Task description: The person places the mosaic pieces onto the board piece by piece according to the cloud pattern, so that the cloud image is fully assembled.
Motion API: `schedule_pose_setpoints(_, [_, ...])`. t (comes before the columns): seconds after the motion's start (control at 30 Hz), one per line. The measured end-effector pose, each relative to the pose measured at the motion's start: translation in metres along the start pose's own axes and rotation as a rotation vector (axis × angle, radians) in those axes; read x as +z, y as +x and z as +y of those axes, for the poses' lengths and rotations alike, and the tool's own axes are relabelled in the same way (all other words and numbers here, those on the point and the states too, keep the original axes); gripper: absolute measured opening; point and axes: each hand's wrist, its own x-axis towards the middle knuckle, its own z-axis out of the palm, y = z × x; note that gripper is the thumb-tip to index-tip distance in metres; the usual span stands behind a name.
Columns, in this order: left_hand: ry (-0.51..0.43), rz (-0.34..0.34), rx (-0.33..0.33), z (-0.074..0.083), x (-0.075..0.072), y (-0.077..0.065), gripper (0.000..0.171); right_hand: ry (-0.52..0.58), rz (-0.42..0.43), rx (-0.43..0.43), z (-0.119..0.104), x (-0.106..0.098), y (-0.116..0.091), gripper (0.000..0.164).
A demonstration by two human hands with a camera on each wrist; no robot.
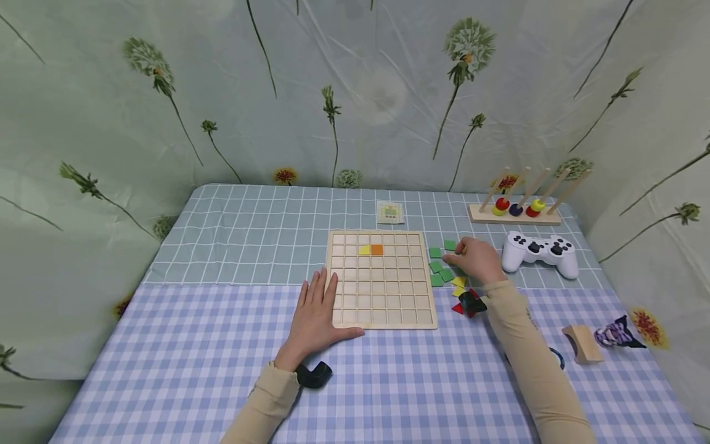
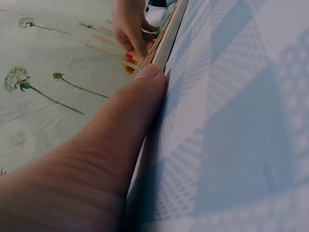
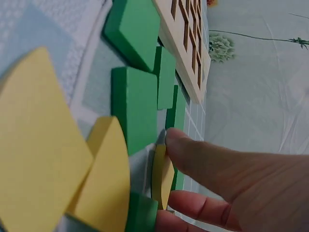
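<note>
A square wooden grid board [image 1: 383, 302] lies on the table, with a yellow piece [image 1: 364, 250] and an orange square [image 1: 377, 250] side by side in an upper row. My left hand [image 1: 316, 317] spreads at its lower left corner, fingers along the left side. In the left wrist view the thumb [image 2: 145, 87] presses on the near edge. Right of the board, my right hand [image 1: 478, 260] reaches over green squares [image 1: 436, 267]. Its thumb and fingers pinch a small yellow curved-sided piece [image 3: 161, 176] among the green blocks [image 3: 135, 108].
Yellow pieces [image 1: 458, 285] and red triangles [image 1: 457, 308] lie by the right wrist. Further right are a white game controller [image 1: 540, 251], a wooden peg stand with beads [image 1: 516, 216], a wooden arch block [image 1: 583, 345] and a purple figure [image 1: 616, 333]. A pattern card [image 1: 391, 213] lies behind the board.
</note>
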Motion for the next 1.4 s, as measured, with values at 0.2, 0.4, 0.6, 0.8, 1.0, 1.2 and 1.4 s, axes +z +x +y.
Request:
schedule_pose_setpoints(0.2, [-0.002,0.004,0.002,0.000,-0.001,0.000,0.122,0.020,0.002,0.000,-0.002,0.000,0.000,0.033])
schedule_pose_setpoints(0.4, [0.000,-0.006,-0.005,0.000,-0.001,0.000,0.123,0.069,0.032,-0.026,0.003,0.001,0.002,0.033])
schedule_pose_setpoints(0.6, [0.006,0.000,-0.003,-0.001,-0.001,0.000,0.123,0.058,0.039,-0.026,0.005,0.000,0.001,0.032])
schedule_pose_setpoints(0.8, [0.004,-0.002,-0.003,0.000,-0.001,0.000,0.123,0.055,0.034,0.013,0.001,0.002,0.000,0.035])
schedule_pose_setpoints(1.0, [0.010,-0.008,-0.003,0.001,-0.001,0.000,0.123,0.085,0.030,0.016,0.000,0.003,0.002,0.028])
schedule_pose_setpoints(1.2, [-0.006,-0.010,0.003,0.002,-0.002,0.001,0.122,0.101,0.051,0.000,0.000,0.003,-0.002,0.027])
schedule_pose_setpoints(1.4, [-0.013,-0.012,-0.008,0.001,-0.002,0.000,0.122,0.146,0.128,-0.086,-0.016,0.004,-0.005,0.026])
